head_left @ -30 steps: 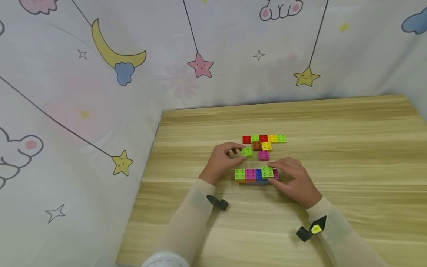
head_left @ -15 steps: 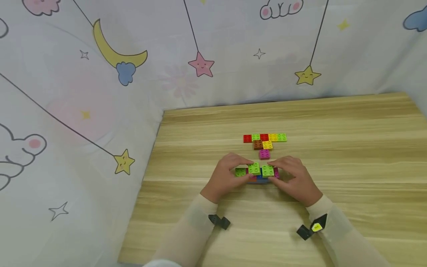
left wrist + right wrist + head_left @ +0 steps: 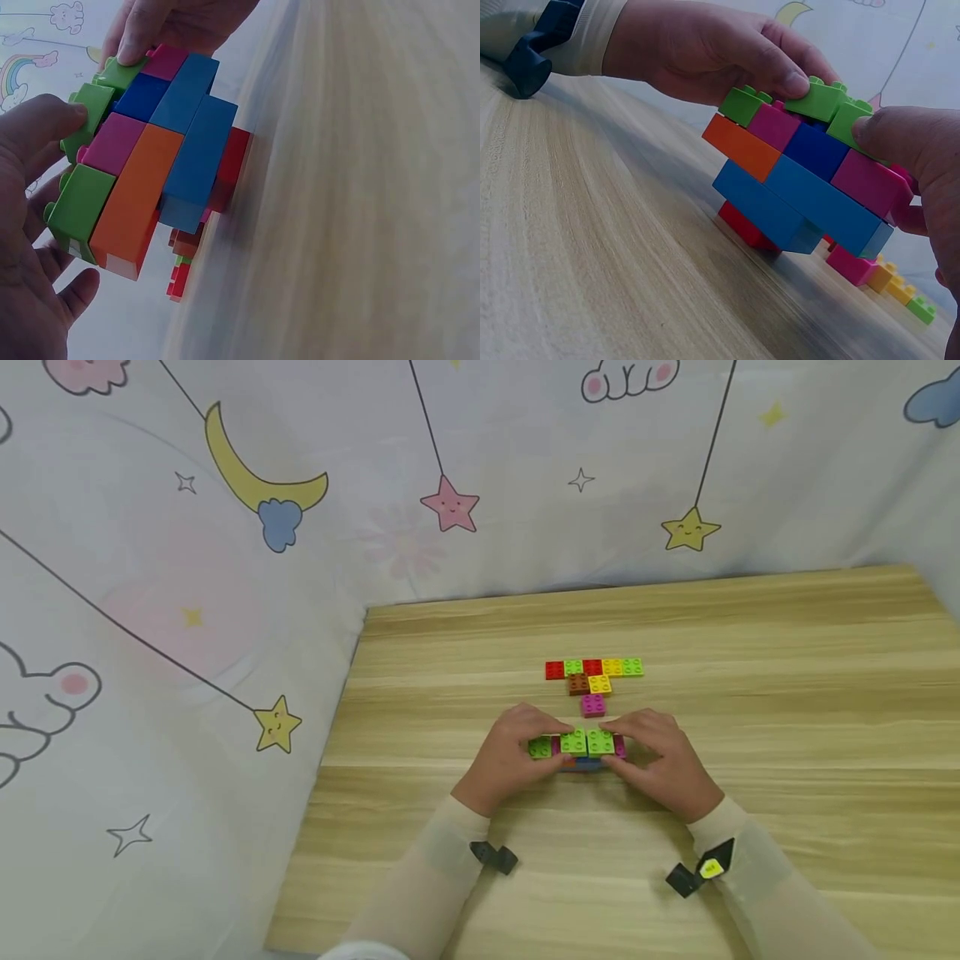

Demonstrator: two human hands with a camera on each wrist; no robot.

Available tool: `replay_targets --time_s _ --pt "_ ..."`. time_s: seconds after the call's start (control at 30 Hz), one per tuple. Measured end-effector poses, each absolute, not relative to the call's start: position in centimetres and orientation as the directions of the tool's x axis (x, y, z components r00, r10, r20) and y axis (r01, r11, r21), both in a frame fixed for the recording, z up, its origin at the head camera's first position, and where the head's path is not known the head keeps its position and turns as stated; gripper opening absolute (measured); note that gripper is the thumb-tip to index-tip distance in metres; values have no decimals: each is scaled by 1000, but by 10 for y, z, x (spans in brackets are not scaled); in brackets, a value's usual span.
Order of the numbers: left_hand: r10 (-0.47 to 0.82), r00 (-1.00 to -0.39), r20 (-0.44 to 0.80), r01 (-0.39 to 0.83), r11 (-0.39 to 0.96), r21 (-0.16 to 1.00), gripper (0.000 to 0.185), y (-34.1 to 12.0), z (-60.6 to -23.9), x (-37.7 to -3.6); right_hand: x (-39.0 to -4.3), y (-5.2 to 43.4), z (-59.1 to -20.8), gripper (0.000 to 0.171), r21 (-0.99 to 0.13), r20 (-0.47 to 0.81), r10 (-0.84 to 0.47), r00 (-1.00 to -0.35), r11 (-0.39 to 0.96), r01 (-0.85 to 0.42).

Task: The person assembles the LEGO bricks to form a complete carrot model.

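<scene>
A stepped stack of toy bricks (image 3: 810,199) stands on the table, narrowing to one red brick (image 3: 742,229) at the bottom. Above the red come a blue layer, an orange-and-blue layer, and a row of green, magenta, dark blue and magenta. On top, my left hand (image 3: 508,756) pinches a green brick (image 3: 573,742) between thumb and fingers. Close to its right, my right hand (image 3: 663,762) pinches another green brick (image 3: 601,742) the same way. Both bricks sit on the upper row; whether they are fully pressed down I cannot tell.
Behind the stack, several loose bricks lie in rows: a back row with a red brick (image 3: 554,670) at its left end, then a brown brick (image 3: 577,684) beside a yellow brick (image 3: 600,684), then a magenta brick (image 3: 593,706). A patterned curtain (image 3: 525,435) hangs behind the wooden table (image 3: 787,693).
My left hand has brought its green brick from behind the stack's left part rightward and nearer, onto the top beside the other green brick. The right hand has stayed in place.
</scene>
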State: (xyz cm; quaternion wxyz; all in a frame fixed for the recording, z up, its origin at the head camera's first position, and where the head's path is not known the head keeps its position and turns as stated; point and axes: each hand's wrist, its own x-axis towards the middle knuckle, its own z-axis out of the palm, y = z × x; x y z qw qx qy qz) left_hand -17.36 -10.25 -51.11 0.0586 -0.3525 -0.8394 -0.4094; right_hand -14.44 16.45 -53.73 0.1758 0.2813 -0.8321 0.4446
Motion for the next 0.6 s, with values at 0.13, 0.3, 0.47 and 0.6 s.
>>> replay_targets --time_s 0.13,0.3,0.47,0.6 --pt "561 -730 391 659 427 619 32 -102 -510 -174 -145 164 -537 50 -639 546 -314 -777 444 -628" --pt "578 -725 375 665 443 601 33 -101 -507 -175 -146 165 -538 51 -636 549 -314 -775 444 -631" --pt "594 -721 357 670 466 578 34 -100 -504 -175 -146 165 -537 50 -637 548 -317 -774 441 -632" --pt "599 -716 358 677 470 566 35 -100 -502 -175 -146 165 -537 50 -636 549 -321 -772 438 -635"
